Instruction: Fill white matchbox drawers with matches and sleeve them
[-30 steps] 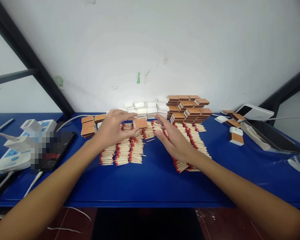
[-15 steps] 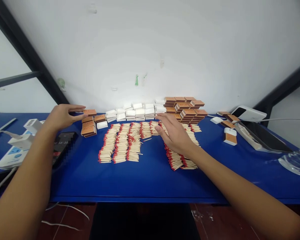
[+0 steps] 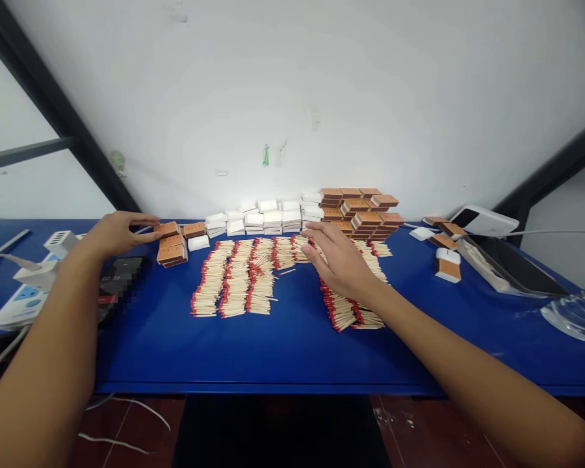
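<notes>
My left hand (image 3: 119, 233) is at the left end of an orange-brown matchbox (image 3: 168, 229), thumb and fingers closed about its edge. That box lies on top of a small pile of matchboxes (image 3: 172, 250). Beside it are another brown box (image 3: 194, 230) and a white tray piece (image 3: 198, 242). Over the rows of matches my right hand (image 3: 340, 259) rests with fingers stretched and thumb apart, holding nothing I can see. Red-tipped matches (image 3: 236, 279) lie in several columns, partly hidden by that hand.
White matchbox trays (image 3: 270, 220) are stacked along the wall, with brown matchboxes (image 3: 361, 211) to their right. A phone (image 3: 121, 286) and a power strip with chargers (image 3: 32, 286) lie at left. On the right are a white device (image 3: 485, 221), loose boxes (image 3: 448, 266) and clear plastic (image 3: 575, 315).
My left hand has moved down and slightly left, bringing the matchbox lower onto the pile. The right hand has stayed almost where it was.
</notes>
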The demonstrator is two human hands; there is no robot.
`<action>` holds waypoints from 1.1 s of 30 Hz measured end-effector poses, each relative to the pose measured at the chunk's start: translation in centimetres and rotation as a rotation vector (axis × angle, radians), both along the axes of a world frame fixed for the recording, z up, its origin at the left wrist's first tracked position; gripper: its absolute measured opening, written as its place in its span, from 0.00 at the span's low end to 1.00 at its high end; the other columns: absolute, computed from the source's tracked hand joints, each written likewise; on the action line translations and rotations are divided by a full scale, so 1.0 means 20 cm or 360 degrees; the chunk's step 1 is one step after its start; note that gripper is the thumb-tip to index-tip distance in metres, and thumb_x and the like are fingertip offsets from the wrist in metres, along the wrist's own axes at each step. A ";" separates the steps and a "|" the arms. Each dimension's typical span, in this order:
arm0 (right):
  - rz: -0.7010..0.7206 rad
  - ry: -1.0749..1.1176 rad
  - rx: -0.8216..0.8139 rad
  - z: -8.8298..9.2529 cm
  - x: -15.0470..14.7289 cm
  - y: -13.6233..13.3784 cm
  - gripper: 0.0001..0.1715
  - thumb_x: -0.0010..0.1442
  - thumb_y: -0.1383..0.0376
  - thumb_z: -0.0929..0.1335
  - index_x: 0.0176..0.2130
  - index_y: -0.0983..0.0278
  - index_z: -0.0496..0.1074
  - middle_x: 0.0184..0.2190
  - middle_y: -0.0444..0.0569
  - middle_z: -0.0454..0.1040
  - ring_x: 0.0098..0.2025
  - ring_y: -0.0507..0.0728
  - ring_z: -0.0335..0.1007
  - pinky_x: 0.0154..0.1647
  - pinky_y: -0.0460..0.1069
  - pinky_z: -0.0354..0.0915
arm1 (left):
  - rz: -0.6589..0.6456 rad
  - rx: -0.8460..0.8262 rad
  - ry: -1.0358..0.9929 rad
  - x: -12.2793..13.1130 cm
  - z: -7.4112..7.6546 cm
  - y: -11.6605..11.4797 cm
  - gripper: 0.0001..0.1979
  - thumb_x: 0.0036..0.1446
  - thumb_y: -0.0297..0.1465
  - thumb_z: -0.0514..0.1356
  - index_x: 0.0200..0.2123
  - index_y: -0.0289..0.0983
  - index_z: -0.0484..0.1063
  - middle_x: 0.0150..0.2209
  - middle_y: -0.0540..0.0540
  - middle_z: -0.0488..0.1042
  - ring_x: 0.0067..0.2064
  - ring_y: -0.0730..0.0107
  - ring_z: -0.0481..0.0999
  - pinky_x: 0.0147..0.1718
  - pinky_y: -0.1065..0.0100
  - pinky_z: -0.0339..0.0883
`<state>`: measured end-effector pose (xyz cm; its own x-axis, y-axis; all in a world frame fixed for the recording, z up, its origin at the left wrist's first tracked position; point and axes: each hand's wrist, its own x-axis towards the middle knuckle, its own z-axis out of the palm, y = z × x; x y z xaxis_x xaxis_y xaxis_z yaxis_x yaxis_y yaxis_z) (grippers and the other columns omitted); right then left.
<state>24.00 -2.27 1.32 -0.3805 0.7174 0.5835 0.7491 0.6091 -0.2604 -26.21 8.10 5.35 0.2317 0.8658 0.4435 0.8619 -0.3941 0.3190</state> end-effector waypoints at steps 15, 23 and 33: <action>-0.0020 -0.0072 0.0070 -0.02 0.01 0.03 0.26 0.78 0.53 0.60 0.56 0.65 0.78 0.59 0.65 0.76 0.63 0.71 0.71 0.65 0.68 0.67 | 0.0004 -0.0237 0.0768 0.50 0.04 -0.08 0.10 0.53 0.43 0.69 0.29 0.44 0.85 0.35 0.40 0.76 0.45 0.46 0.72 0.47 0.54 0.64; 0.0013 -0.0081 0.0102 -0.02 0.01 0.03 0.22 0.77 0.55 0.61 0.52 0.63 0.79 0.55 0.63 0.77 0.57 0.69 0.73 0.60 0.67 0.69 | 0.0078 -0.0253 0.0809 0.46 -0.04 -0.06 0.09 0.53 0.40 0.64 0.28 0.44 0.83 0.38 0.35 0.77 0.49 0.39 0.73 0.48 0.49 0.65; 0.0355 -0.0217 -0.0171 -0.07 -0.03 0.07 0.08 0.72 0.64 0.69 0.44 0.62 0.80 0.42 0.56 0.76 0.49 0.65 0.66 0.52 0.60 0.68 | -0.0686 0.0048 0.0141 0.82 0.09 -0.32 0.10 0.67 0.41 0.61 0.38 0.44 0.79 0.45 0.47 0.83 0.49 0.56 0.80 0.51 0.58 0.70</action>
<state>23.43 -0.79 -0.13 -0.6059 0.6619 0.4413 0.6321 0.7374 -0.2382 -9.77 1.71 7.24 0.6074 0.6686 0.4290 0.6402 -0.7317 0.2340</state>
